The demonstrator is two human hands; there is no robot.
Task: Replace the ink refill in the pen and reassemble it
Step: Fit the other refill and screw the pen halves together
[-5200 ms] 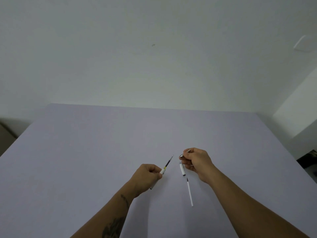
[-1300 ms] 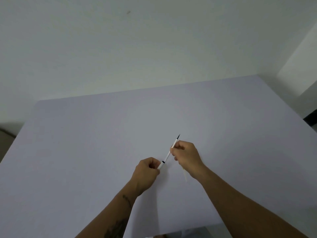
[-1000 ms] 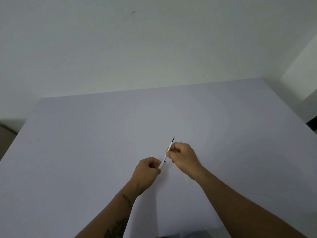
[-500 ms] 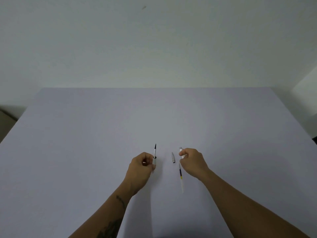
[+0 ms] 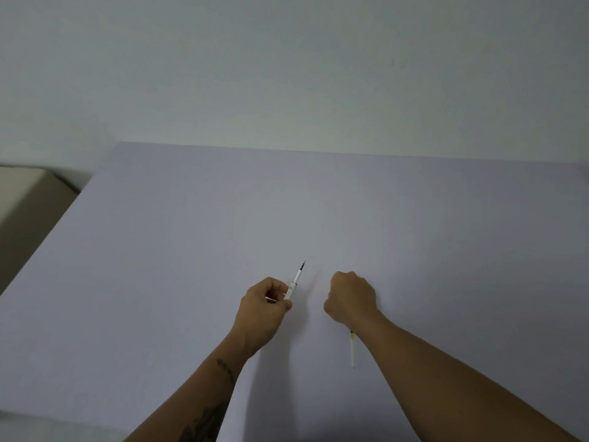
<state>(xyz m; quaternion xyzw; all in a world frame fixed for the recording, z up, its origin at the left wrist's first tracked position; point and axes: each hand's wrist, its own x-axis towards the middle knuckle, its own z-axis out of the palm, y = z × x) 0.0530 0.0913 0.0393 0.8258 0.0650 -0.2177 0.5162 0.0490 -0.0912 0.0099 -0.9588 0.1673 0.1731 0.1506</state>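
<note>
My left hand (image 5: 263, 309) is shut on the white pen barrel (image 5: 290, 290), which points up and to the right. A refill (image 5: 299, 273) with a dark tip sticks out of its front end. My right hand (image 5: 349, 298) rests on the table (image 5: 159, 250) as a closed fist, a short way right of the barrel. Its fingers curl down, so what they hold is hidden. A second refill (image 5: 352, 349), white with a yellow band, lies on the table partly under my right wrist.
The pale lilac table runs back to a white wall (image 5: 287, 74). A beige surface (image 5: 25, 199) shows beyond the table's left edge.
My right hand has moved left and closed over the spot where the small grey tip cone lay; the cone no longer shows. My left hand has tilted the barrel to the right.
</note>
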